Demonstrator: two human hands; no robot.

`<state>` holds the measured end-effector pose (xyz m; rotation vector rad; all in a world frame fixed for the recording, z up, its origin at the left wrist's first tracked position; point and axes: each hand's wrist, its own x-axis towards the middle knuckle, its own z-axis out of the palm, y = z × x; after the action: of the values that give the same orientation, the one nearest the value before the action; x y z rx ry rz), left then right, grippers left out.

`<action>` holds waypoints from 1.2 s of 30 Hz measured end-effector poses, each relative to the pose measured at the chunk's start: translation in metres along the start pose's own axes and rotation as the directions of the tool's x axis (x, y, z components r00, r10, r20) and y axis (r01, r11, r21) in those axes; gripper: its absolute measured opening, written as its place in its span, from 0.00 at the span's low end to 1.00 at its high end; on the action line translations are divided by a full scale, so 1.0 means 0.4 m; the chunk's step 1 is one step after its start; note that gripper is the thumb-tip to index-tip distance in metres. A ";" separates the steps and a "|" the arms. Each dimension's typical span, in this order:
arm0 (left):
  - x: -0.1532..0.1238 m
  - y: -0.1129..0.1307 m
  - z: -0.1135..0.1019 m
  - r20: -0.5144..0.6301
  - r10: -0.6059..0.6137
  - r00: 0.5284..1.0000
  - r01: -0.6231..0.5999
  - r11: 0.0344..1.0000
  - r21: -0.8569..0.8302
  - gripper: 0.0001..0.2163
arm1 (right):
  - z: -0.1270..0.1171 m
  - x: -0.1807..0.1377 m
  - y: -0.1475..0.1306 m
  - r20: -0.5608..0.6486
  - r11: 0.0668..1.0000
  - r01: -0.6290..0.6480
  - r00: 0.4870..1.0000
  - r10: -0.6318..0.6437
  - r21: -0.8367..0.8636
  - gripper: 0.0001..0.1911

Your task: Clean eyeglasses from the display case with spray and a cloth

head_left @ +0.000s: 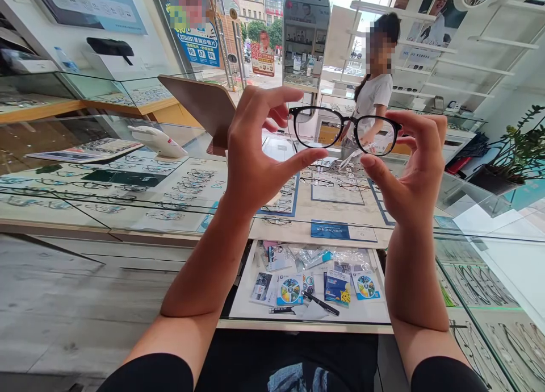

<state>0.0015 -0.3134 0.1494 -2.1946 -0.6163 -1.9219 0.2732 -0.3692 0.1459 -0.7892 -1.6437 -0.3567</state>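
A pair of black-framed eyeglasses with clear lenses is held up in front of me above the glass counter. My left hand is at the left end of the frame, its index finger above the rim and its thumb below the lens. At the other end, my right hand has its fingertips on the upper corner of the rim and the thumb under the lens. The temples are mostly hidden. Below sits a pulled-out drawer with lens leaflets, plastic bags and a black pen.
A glass display counter holds rows of spectacle frames. On it stand a tilted brown-backed mirror or panel and a white hand-shaped stand. A person in a white top stands beyond. At right are a potted plant and another glass case.
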 end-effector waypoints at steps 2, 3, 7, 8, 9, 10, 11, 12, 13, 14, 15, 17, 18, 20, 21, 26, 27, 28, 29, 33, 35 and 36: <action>-0.003 -0.005 0.006 -0.012 -0.018 1.000 0.018 1.000 -0.002 0.39 | 0.001 -0.001 -0.001 -0.010 1.000 -0.003 1.000 0.003 0.002 0.32; -0.004 -0.007 0.008 -0.014 -0.025 1.000 0.025 1.000 -0.002 0.39 | 0.002 -0.001 -0.001 -0.013 1.000 -0.002 1.000 0.002 0.004 0.32; -0.008 -0.016 0.014 -0.003 -0.038 0.999 0.038 0.999 -0.022 0.39 | 0.005 -0.002 0.003 -0.027 1.000 -0.005 1.000 0.005 -0.003 0.33; -0.008 -0.016 0.013 0.006 -0.041 0.999 0.042 0.999 -0.029 0.39 | 0.007 -0.003 0.005 -0.033 1.000 -0.003 0.999 0.003 -0.003 0.33; -0.008 -0.015 0.013 0.014 -0.047 0.999 0.047 0.998 -0.036 0.38 | 0.009 -0.003 0.006 -0.041 1.000 0.002 0.999 -0.002 -0.001 0.33; -0.008 -0.013 0.012 0.020 -0.055 0.998 0.055 0.998 -0.042 0.37 | 0.010 -0.003 0.006 -0.051 1.000 0.010 0.999 -0.010 0.004 0.33; -0.008 -0.012 0.011 0.025 -0.065 0.998 0.066 0.997 -0.047 0.36 | 0.012 -0.003 0.006 -0.062 1.000 0.020 0.998 -0.019 0.006 0.33; -0.008 -0.010 0.011 0.025 -0.075 0.997 0.076 0.996 -0.056 0.35 | 0.014 -0.004 0.005 -0.072 1.000 0.027 0.997 -0.027 0.004 0.33; -0.008 -0.009 0.011 0.023 -0.082 0.996 0.083 0.994 -0.067 0.35 | 0.016 -0.004 0.004 -0.081 0.999 0.031 0.996 -0.032 -0.006 0.33; -0.008 -0.009 0.011 0.021 -0.084 0.996 0.086 0.993 -0.081 0.35 | 0.017 -0.004 0.002 -0.088 0.999 0.030 0.996 -0.032 -0.020 0.33; -0.009 -0.011 0.011 0.021 -0.081 0.996 0.083 0.992 -0.096 0.35 | 0.018 -0.005 -0.001 -0.093 0.999 0.025 0.995 -0.029 -0.037 0.33; -0.010 -0.015 0.013 0.029 -0.068 0.997 0.071 0.991 -0.114 0.36 | 0.019 -0.006 -0.006 -0.096 0.998 0.004 0.995 -0.010 -0.062 0.33; -0.011 -0.018 0.014 0.037 -0.064 0.997 0.067 0.991 -0.114 0.36 | 0.019 -0.007 -0.009 -0.095 0.998 -0.009 0.995 0.003 -0.062 0.33; -0.011 -0.023 0.014 0.046 -0.059 0.997 0.063 0.993 -0.096 0.37 | 0.018 -0.007 -0.012 -0.089 0.999 -0.028 0.996 0.025 -0.035 0.34; -0.011 -0.025 0.015 0.045 -0.057 0.997 0.061 0.995 -0.082 0.38 | 0.018 -0.008 -0.013 -0.086 0.999 -0.033 0.996 0.031 -0.019 0.34; -0.005 -0.023 0.015 0.036 -0.050 0.998 0.051 0.998 -0.039 0.36 | 0.020 -0.007 -0.009 -0.102 1.000 0.002 0.995 -0.004 -0.025 0.34; -0.004 -0.020 0.015 0.034 -0.054 0.998 0.055 0.998 -0.042 0.36 | 0.020 -0.006 -0.008 -0.106 0.999 0.012 0.994 -0.015 -0.029 0.33; -0.003 -0.017 0.014 0.030 -0.058 0.998 0.060 0.997 -0.048 0.35 | 0.020 -0.006 -0.007 -0.108 0.999 0.019 0.994 -0.023 -0.032 0.33; -0.002 -0.013 0.014 0.026 -0.063 0.998 0.065 0.996 -0.054 0.34 | 0.020 -0.006 -0.006 -0.107 0.999 0.023 0.994 -0.027 -0.034 0.32; -0.001 0.002 0.010 0.018 -0.074 0.997 0.075 0.995 -0.062 0.32 | 0.018 -0.004 -0.002 -0.094 0.999 0.021 0.995 -0.024 -0.035 0.33; -0.001 0.005 0.008 0.016 -0.061 0.998 0.062 0.996 -0.060 0.31 | 0.017 -0.004 0.001 -0.090 1.000 0.019 0.996 -0.021 -0.017 0.33; -0.002 0.005 0.008 0.010 -0.053 0.999 0.053 0.997 -0.060 0.30 | 0.016 -0.004 0.003 -0.087 1.000 0.017 0.996 -0.017 -0.006 0.33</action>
<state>0.0053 -0.3141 0.1484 -2.2450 -0.6323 -1.9830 0.2693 -0.3647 0.1426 -0.7541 -1.5696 -0.4026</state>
